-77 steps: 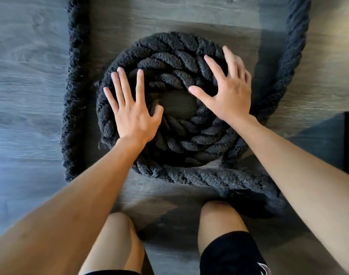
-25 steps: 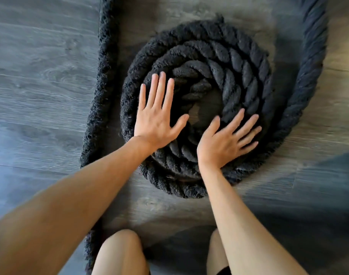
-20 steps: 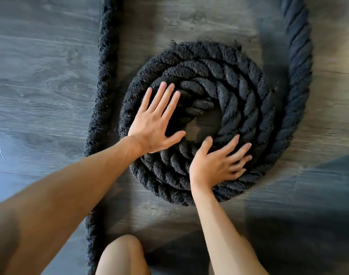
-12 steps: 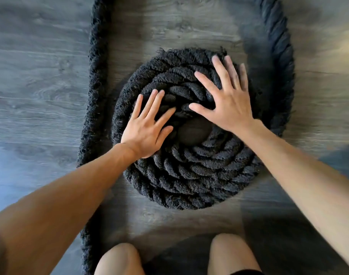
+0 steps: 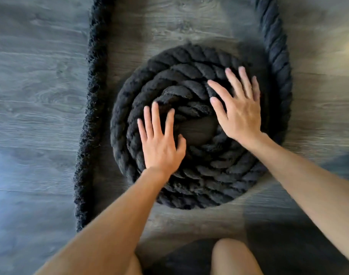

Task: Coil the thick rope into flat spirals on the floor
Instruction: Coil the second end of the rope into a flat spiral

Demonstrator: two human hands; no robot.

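Head view: we look down on a grey wood-plank floor [image 5: 41, 116] that fills the frame. The thick black rope [image 5: 276, 56] lies on it, and most of what shows is wound into a flat spiral [image 5: 209, 187] at centre, with a small round patch of floor bare in its middle.

From the spiral's right edge the rope curves up to the top of the frame, close beside the outer turn. A second run, the left strand [image 5: 94, 96], lies from the top edge down past the spiral's left side, with a strip of floor between them. Open floor lies left of this strand, right of the curve, and in a band between the spiral's near edge and one bare knee [image 5: 233, 257].

The right hand [image 5: 239, 114] lies flat on the upper-right turns, fingers straight and spread, gripping nothing. The left hand [image 5: 161, 149] lies flat on the inner left turns, fingers straight, gripping nothing.
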